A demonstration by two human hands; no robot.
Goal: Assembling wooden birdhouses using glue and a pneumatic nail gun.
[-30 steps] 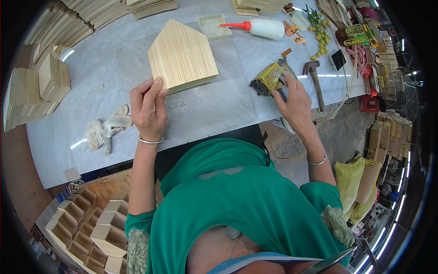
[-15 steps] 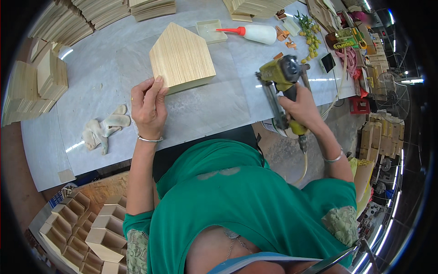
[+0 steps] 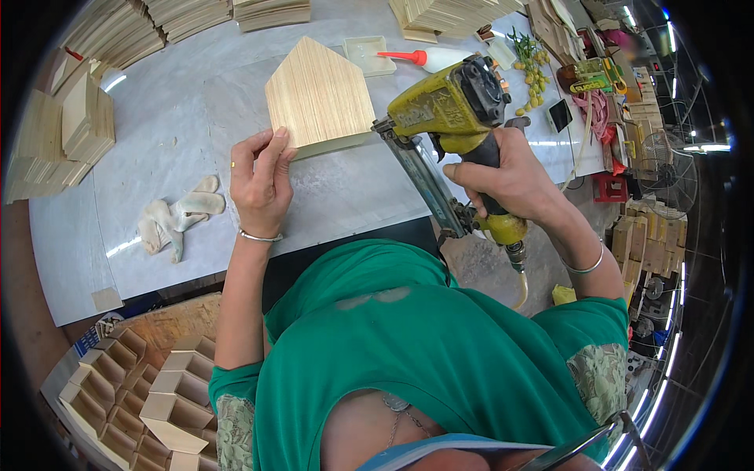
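Note:
A house-shaped piece of pale wood (image 3: 320, 96), with a pointed top, stands or lies on the grey tabletop (image 3: 353, 196). My left hand (image 3: 261, 182) pinches its lower left corner between thumb and fingers. My right hand (image 3: 514, 174) is wrapped round the handle of a yellow-green air nail gun (image 3: 444, 106), with an air hose at its lower end. The gun's nose is beside the lower right corner of the wood; whether they touch I cannot tell. Behind the gun lies a white glue bottle (image 3: 440, 59) with a red nozzle, partly covered by it.
A pair of whitish gloves (image 3: 179, 216) lies left of my hand. Stacks of wooden boards (image 3: 271, 14) line the far and left edges. A shallow tray (image 3: 369, 56), a bunch of fruit (image 3: 536, 78) and a phone (image 3: 560, 114) sit farther back. Wooden boxes (image 3: 177, 396) stand lower left.
My right hand has raised the nail gun and brought it left, close to the wood's right corner. My left hand keeps its pinch; the view has shifted slightly.

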